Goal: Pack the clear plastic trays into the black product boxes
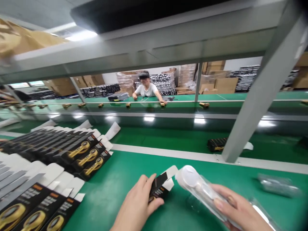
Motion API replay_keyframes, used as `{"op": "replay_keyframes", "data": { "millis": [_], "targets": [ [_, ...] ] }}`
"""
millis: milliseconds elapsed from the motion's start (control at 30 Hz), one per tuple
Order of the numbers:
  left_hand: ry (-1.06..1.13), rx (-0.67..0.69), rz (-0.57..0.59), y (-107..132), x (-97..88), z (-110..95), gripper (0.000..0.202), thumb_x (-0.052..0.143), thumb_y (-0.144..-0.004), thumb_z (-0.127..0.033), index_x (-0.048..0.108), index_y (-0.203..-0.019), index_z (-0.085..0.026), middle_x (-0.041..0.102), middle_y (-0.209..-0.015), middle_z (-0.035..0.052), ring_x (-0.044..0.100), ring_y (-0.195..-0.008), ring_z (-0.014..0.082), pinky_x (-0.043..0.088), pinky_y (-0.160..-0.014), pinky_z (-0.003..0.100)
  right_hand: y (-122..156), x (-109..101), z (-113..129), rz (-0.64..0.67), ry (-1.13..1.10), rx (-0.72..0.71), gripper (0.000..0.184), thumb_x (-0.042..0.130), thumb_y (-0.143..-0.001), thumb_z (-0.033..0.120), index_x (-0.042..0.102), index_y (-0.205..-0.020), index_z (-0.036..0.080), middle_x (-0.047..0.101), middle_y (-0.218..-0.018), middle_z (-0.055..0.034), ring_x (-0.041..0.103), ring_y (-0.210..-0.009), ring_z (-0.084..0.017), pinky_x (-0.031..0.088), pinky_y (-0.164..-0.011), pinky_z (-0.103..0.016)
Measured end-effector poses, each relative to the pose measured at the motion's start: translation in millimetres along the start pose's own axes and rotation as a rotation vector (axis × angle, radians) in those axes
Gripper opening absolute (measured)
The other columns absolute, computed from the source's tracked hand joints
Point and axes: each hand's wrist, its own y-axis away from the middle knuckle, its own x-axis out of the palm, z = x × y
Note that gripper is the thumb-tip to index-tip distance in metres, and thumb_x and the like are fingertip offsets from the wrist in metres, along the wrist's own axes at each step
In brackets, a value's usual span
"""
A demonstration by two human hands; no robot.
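My left hand (137, 205) grips a small black printed carton (159, 187) with its white end flaps open, held just above the green table (144, 163). My right hand (238, 210) holds a clear plastic tray with a white and gold item inside (197, 186), its round end pointing at the carton's open mouth. The two are close together but I cannot tell if they touch.
Rows of flat black cartons with gold pictures (79, 154) lie fanned out at left, more at the bottom left (31, 208). A grey frame post (255, 102) stands at right. One black box (216, 144) rides the belt. Another clear packet (279, 185) lies at right. A person (147, 88) works across the line.
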Motion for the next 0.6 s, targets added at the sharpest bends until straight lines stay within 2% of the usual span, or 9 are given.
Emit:
{"op": "replay_keyframes", "data": {
  "millis": [100, 233, 333, 400, 533, 600],
  "targets": [
    [0.129, -0.013, 0.038, 1, 4.0, -17, 0.043, 0.066, -0.073, -0.038, 0.054, -0.112, -0.025, 0.056, -0.097, 0.004, 0.06, -0.082, 0.0212, 0.047, -0.072, 0.029, -2, 6, 7, 0.088, -0.094, 0.034, 0.057, 0.065, -0.064, 0.064, 0.062, -0.102, 0.022, 0.054, -0.071, 0.0013, 0.034, -0.05, -0.005, 0.016, -0.043, -0.017],
    [0.218, -0.032, 0.007, 2, 10.5, -24, 0.044, 0.072, -0.066, -0.044, 0.055, -0.101, -0.023, 0.055, -0.092, 0.0022, 0.059, -0.079, 0.0214, 0.047, -0.069, 0.031, -6, 1, 6, 0.214, 0.003, 0.072, 0.059, 0.062, -0.067, 0.063, 0.06, -0.105, 0.018, 0.043, -0.062, 0.0045, 0.029, -0.048, -0.005, 0.01, -0.042, -0.019],
    [0.262, 0.079, -0.072, 8, 19.1, -20, 0.051, 0.066, -0.066, -0.059, 0.054, -0.1, -0.024, 0.056, -0.09, 0.0021, 0.058, -0.078, 0.0206, 0.048, -0.067, 0.03, -1, -10, 10, 0.276, 0.099, 0.022, 0.046, 0.063, -0.069, 0.055, 0.064, -0.097, 0.019, 0.045, -0.064, 0.0042, 0.029, -0.05, -0.006, 0.014, -0.042, -0.019],
    [0.263, 0.174, -0.132, 14, 24.4, -17, 0.057, 0.06, -0.064, -0.068, 0.054, -0.1, -0.024, 0.057, -0.089, 0.002, 0.059, -0.077, 0.0198, 0.049, -0.065, 0.029, 5, -16, 18, 0.282, 0.183, -0.03, 0.035, 0.064, -0.072, 0.048, 0.066, -0.092, 0.019, 0.052, -0.07, 0.0026, 0.037, -0.057, -0.008, 0.022, -0.047, -0.018],
    [0.202, 0.323, -0.226, 23, 28.2, -14, 0.064, 0.057, -0.06, -0.074, 0.053, -0.101, -0.025, 0.059, -0.087, 0.0017, 0.06, -0.074, 0.0184, 0.05, -0.064, 0.027, 13, -20, 30, 0.296, 0.334, -0.05, 0.027, 0.063, -0.074, 0.042, 0.068, -0.088, 0.02, 0.061, -0.082, 0.0002, 0.049, -0.075, -0.016, 0.033, -0.063, -0.023],
    [0.162, 0.377, -0.264, 25, 27.3, -16, 0.065, 0.056, -0.06, -0.074, 0.052, -0.102, -0.025, 0.06, -0.085, 0.0019, 0.061, -0.072, 0.0179, 0.051, -0.063, 0.026, 14, -18, 32, 0.3, 0.374, -0.031, 0.027, 0.062, -0.074, 0.041, 0.067, -0.09, 0.021, 0.063, -0.083, -0.0001, 0.051, -0.076, -0.018, 0.034, -0.064, -0.024]
  ]
}}
